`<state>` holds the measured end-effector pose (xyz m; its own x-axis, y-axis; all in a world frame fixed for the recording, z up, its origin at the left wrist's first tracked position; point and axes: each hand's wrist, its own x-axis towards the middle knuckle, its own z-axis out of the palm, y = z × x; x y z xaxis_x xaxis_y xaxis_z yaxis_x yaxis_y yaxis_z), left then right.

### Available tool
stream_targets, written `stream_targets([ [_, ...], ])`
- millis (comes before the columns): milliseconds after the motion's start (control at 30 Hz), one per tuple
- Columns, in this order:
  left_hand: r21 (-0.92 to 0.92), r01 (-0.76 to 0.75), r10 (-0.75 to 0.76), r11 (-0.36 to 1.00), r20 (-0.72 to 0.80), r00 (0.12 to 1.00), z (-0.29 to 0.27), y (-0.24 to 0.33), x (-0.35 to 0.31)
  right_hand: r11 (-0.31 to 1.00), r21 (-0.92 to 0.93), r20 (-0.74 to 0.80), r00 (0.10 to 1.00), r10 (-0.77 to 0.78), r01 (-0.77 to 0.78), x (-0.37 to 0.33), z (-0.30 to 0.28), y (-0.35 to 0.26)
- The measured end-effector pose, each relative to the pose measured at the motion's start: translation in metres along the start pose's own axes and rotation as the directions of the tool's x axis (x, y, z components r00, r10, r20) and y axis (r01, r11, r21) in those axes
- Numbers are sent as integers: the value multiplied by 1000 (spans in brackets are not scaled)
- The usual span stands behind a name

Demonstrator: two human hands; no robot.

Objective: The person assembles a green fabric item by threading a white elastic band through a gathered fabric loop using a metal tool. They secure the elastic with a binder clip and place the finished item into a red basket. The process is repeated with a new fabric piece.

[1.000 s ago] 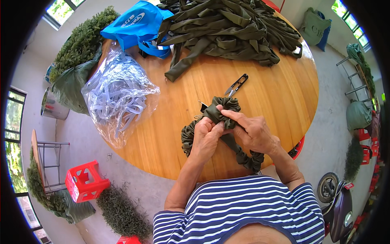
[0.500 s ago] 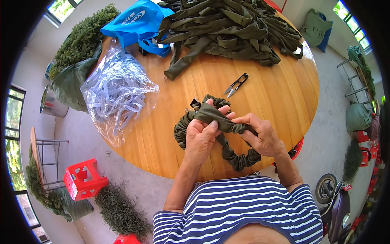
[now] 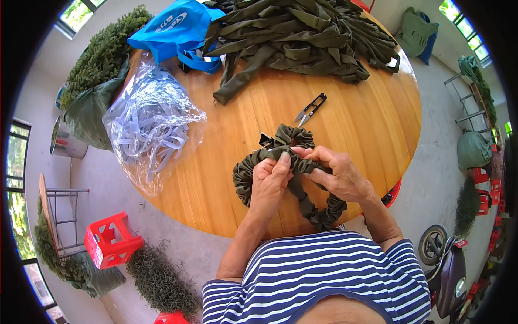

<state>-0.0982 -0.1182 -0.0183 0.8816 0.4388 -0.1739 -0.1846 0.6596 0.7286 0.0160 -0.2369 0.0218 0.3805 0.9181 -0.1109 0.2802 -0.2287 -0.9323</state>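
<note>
In left hand and right hand, pinched at two close points: green band, over the surface, just nearside of snips. Seemingly ruffled along most of its length, with a smoother stretch left; beyond snips, heaped strips, flat and apparently unworked.

Parts of the gathered olive fabric are hidden by the left grip and right grip; the far pile of olive strips is cut off above. A red container is partly covered by the worktop; a small black item cannot be identified.
</note>
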Motion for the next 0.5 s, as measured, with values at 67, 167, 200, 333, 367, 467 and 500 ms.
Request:
stream_targets([
  [67, 27, -118, 119, 993, -46, 992, -1, 1, 0, 963, -243, 40, 991, 130, -117, 0, -1, -10],
  [167, 16, -295, 295, 955, -125, 947, -1, 11, 1, 958, -284, 70, 997, -12, 32, -12, -1, 5],
  [200, 25, -327, 327, 945, -146, 934, 1, 12, 0, 958, -276, 74, 995, -61, 80, -15, 0, 10],
  [333, 52, -248, 253, 967, -147, 956, 0, 9, 1, 973, -231, 8, 1000, -6, 8, -20, 0, 7],
  [367, 75, -220, 229, 973, -169, 958, -1, 11, 1, 993, -118, -62, 998, 6, -13, -18, 7, 3],
  [467, -3, -150, 146, 989, -192, 970, 4, 2, 2, 978, 4, -275, 941, -199, 208, -5, 26, 2],
  [500, -39, -126, 116, 991, -208, 971, 6, 0, 1, 945, -1, -330, 892, -309, 327, 0, 31, 4],
])
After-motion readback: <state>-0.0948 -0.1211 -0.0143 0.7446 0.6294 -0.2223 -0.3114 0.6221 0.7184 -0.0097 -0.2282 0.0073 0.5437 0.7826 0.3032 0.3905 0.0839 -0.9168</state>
